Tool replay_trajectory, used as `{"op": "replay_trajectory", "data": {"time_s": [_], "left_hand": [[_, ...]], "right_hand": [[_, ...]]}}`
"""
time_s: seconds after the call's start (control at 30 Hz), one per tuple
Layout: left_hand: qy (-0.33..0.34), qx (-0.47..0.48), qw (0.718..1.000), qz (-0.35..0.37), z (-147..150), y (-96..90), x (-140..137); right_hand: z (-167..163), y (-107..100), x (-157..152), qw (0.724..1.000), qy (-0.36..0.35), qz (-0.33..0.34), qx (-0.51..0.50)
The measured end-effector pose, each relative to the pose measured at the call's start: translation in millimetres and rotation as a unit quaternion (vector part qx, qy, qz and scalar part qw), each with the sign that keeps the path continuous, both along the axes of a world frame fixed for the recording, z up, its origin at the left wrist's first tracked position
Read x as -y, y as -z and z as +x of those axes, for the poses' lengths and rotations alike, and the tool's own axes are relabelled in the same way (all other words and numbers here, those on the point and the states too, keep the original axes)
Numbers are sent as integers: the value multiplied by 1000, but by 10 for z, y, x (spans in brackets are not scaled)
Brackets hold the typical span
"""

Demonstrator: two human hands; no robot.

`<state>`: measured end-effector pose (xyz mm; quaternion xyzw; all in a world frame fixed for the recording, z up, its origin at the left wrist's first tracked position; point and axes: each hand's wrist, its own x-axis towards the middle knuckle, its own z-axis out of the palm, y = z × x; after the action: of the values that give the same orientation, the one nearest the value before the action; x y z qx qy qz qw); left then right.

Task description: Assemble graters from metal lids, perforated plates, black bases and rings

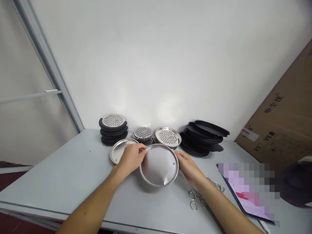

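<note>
Between my hands is a shiny round metal plate (159, 165) with a raised rim, tilted toward me above the table. My left hand (134, 156) pinches its upper left edge with closed fingers. On the opposite side, my right hand (187, 163) grips the rim, its fingertips partly hidden behind the plate. A similar metal plate (119, 152) lies on the table beneath my left hand, partly covered by it. Right behind the held plate are a stack topped by a perforated silver disc in a rim (168, 137) and a smaller stack of perforated discs (143, 133).
Black ring-shaped holders (113, 133) with a perforated disc on top are stacked at back left. Black round trays (202, 136) pile up at back right. Several metal rings (193, 206) lie near my right forearm. A tablet (248, 195) and a cardboard box (280, 123) are at right.
</note>
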<state>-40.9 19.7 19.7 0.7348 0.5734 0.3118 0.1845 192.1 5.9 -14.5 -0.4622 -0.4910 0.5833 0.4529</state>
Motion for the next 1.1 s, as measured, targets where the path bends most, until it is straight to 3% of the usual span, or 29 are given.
{"op": "replay_trajectory", "data": {"time_s": [0.13,0.27,0.4,0.53,0.77,0.83,1.1], "left_hand": [[72,-47,996,-27,202,123,123],[88,-113,989,-41,277,212,157],[93,-162,982,-29,312,273,152],[79,-200,976,-25,312,317,128],[98,-173,980,18,296,409,76],[110,-159,981,29,311,436,70],[126,-154,980,24,338,501,12]], "right_hand": [[104,25,-71,998,46,3,50],[170,44,-115,993,36,-36,107],[191,143,-143,987,-29,33,158],[167,285,-178,971,-41,94,217],[54,344,-132,897,5,224,382],[39,332,-113,884,4,238,402],[31,314,-104,877,-15,252,409]]}}
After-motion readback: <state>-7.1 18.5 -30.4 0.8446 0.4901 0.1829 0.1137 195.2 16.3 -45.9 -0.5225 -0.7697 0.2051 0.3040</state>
